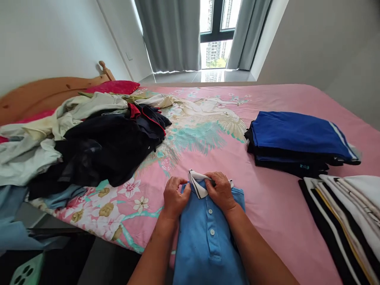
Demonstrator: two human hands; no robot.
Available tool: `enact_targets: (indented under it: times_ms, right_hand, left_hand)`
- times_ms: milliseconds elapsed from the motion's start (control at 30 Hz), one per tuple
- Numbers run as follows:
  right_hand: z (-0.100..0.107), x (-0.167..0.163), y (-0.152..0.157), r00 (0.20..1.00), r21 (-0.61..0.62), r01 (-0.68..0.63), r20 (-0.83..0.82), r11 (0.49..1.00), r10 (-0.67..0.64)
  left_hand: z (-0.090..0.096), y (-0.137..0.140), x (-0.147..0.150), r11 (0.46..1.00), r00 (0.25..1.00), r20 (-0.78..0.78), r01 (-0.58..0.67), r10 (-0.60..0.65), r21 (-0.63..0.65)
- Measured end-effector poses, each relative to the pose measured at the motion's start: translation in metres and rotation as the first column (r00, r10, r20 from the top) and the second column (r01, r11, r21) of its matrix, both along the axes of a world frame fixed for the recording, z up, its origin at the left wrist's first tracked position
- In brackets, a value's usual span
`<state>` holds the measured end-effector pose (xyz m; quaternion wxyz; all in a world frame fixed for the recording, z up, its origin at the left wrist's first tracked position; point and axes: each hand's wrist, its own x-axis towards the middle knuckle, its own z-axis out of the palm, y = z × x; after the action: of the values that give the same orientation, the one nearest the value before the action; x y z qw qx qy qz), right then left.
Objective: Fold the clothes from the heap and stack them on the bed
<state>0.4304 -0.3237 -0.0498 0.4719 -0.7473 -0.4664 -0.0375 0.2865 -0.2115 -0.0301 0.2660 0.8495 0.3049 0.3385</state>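
A light blue polo shirt lies buttoned side up at the near edge of the bed, its sides tucked in to a narrow shape. Its white collar has dark stripes and stands partly raised. My left hand pinches the shirt's left shoulder edge beside the collar, thumb and forefinger close together. On the other side, my right hand grips the collar, with the thumb at its inner part and the fingers over the back. The shirt's lower end runs out of view at the bottom.
On the left lies a loose heap of black and pale clothes. To the right sit a folded stack with blue shorts on top and a row of folded garments. A pink flowered sheet covers the bed. A phone shows at bottom left.
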Motion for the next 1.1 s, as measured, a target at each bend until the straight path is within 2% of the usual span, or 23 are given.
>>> enact_targets:
  times_ms: [100,233,267,300,333,367,400,433,467,500,533,567,600,633,667,800,833,867,933,1033,1067,1100]
  right_hand:
    - [0.003,0.001,-0.003,1.000,0.006,-0.020,-0.001,1.000,0.020]
    - [0.007,0.000,-0.006,1.000,0.022,-0.024,0.010,0.999,0.023]
    - [0.008,0.000,-0.007,1.000,0.031,-0.022,0.007,0.999,0.022]
    - [0.009,0.000,-0.007,1.000,0.042,-0.022,0.000,0.999,0.022]
    - [0.010,0.001,-0.008,1.000,0.054,-0.021,-0.013,0.998,0.022]
    - [0.010,0.001,-0.008,0.999,0.070,-0.017,-0.034,0.997,0.019]
    - [0.011,0.002,-0.009,0.998,0.088,-0.008,-0.059,0.996,0.013]
    - [0.012,0.003,-0.010,0.996,0.104,0.002,-0.084,0.995,0.006]
    - [0.012,0.003,-0.010,0.994,0.115,0.012,-0.105,0.993,0.000]
    - [0.012,0.003,-0.011,0.993,0.121,0.018,-0.120,0.992,-0.004]
    - [0.013,0.004,-0.011,0.992,0.123,0.020,-0.127,0.992,-0.004]
    - [0.013,0.003,-0.012,0.992,0.123,0.018,-0.129,0.992,-0.002]
    - [0.013,0.003,-0.012,0.992,0.123,0.017,-0.129,0.992,-0.001]
    - [0.013,0.003,-0.012,0.992,0.127,0.018,-0.127,0.992,-0.001]
    - [0.013,0.002,-0.012,0.992,0.133,0.019,-0.124,0.991,-0.003]
    - [0.013,0.001,-0.012,0.994,0.156,0.024,-0.110,0.987,-0.006]
    - [0.013,0.001,-0.012,0.994,0.158,0.027,-0.108,0.987,-0.010]
    - [0.013,0.001,-0.012,0.994,0.159,0.036,-0.109,0.987,-0.019]
    - [0.012,0.001,-0.011,0.993,0.164,0.057,-0.112,0.985,-0.039]
    - [0.012,0.002,-0.012,0.992,0.172,0.070,-0.117,0.983,-0.050]
    - [0.012,0.002,-0.012,0.992,0.174,0.069,-0.118,0.982,-0.048]
    - [0.013,0.002,-0.012,0.992,0.175,0.066,-0.119,0.982,-0.046]
  left_hand:
    - [0.018,-0.015,-0.003,0.994,0.986,-0.144,-0.097,0.088,-0.059]
    - [0.035,-0.025,0.014,0.972,0.956,-0.244,-0.200,0.166,-0.121]
    - [0.036,-0.025,0.018,0.959,0.960,-0.230,-0.208,0.161,-0.195]
    - [0.037,-0.025,0.020,0.923,0.970,-0.187,-0.207,0.152,-0.325]
    - [0.036,-0.025,0.021,0.837,0.983,-0.106,-0.185,0.152,-0.514]
    - [0.036,-0.025,0.021,0.692,0.985,-0.008,-0.128,0.173,-0.711]
    - [0.034,-0.025,0.019,0.513,0.975,0.079,-0.041,0.209,-0.857]
    - [0.033,-0.025,0.016,0.338,0.957,0.145,0.052,0.253,-0.940]
    - [0.032,-0.026,0.013,0.194,0.937,0.185,0.130,0.297,-0.972]
    - [0.030,-0.027,0.011,0.093,0.922,0.198,0.177,0.333,-0.980]
    - [0.029,-0.029,0.009,0.033,0.913,0.190,0.191,0.360,-0.981]
    - [0.027,-0.032,0.008,-0.001,0.906,0.176,0.192,0.384,-0.981]
    - [0.026,-0.034,0.007,-0.023,0.897,0.167,0.194,0.410,-0.981]
    - [0.025,-0.036,0.007,-0.017,0.890,0.166,0.191,0.424,-0.981]
    - [0.025,-0.038,0.007,0.026,0.888,0.177,0.184,0.425,-0.983]
    - [0.026,-0.040,0.008,0.287,0.856,0.277,0.159,0.436,-0.945]
    - [0.028,-0.040,0.008,0.325,0.850,0.291,0.152,0.440,-0.934]
    - [0.029,-0.040,0.007,0.337,0.846,0.301,0.156,0.439,-0.929]
    - [0.032,-0.040,0.005,0.285,0.846,0.326,0.218,0.421,-0.933]
    - [0.032,-0.041,0.003,0.137,0.849,0.360,0.333,0.387,-0.933]
    - [0.032,-0.041,0.002,0.107,0.856,0.361,0.347,0.371,-0.932]
    - [0.030,-0.042,0.002,0.099,0.866,0.358,0.346,0.349,-0.933]
